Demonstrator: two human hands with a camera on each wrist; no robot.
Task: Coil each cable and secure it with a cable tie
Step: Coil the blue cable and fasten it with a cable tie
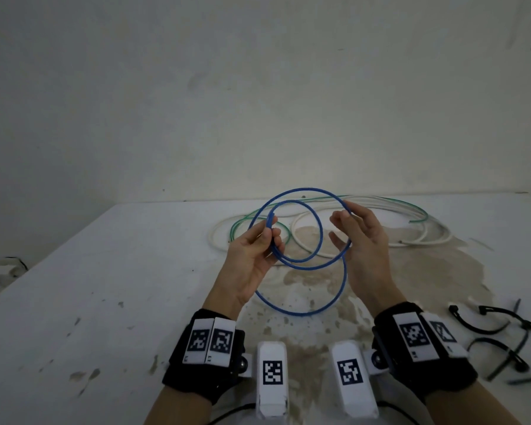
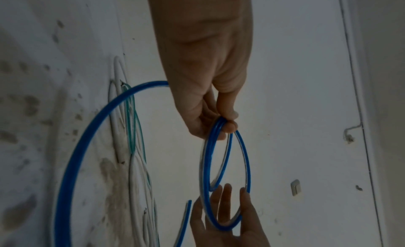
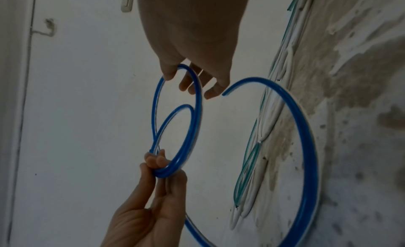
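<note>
- Pinching the blue cable point(image 1: 301, 223) loops between thumb and fingers, the left hand point(image 1: 252, 256) is raised above the table point(image 1: 105, 286).
- Right hand point(image 1: 362, 240), fingers loosely spread, touches the loop's right side.

The held cable point(image 1: 321, 231) is blue; others white point(image 1: 301, 245) and green point(image 1: 242, 222); ties point(image 1: 491, 326) seemingly black; the worktop point(image 1: 105, 286) is brown-stained white.

A bare, unfinished room, more a makeshift work corner than a fitted workshop. Beyond the hands' grip rises a plain, blotchy plaster wall point(image 1: 258, 87). Beneath the grip lies a white table point(image 1: 105, 286), stained brown and chipped. A light switch point(image 2: 295, 187) and a thin wall-mounted conduit point(image 2: 359, 112) show farther off.
</note>
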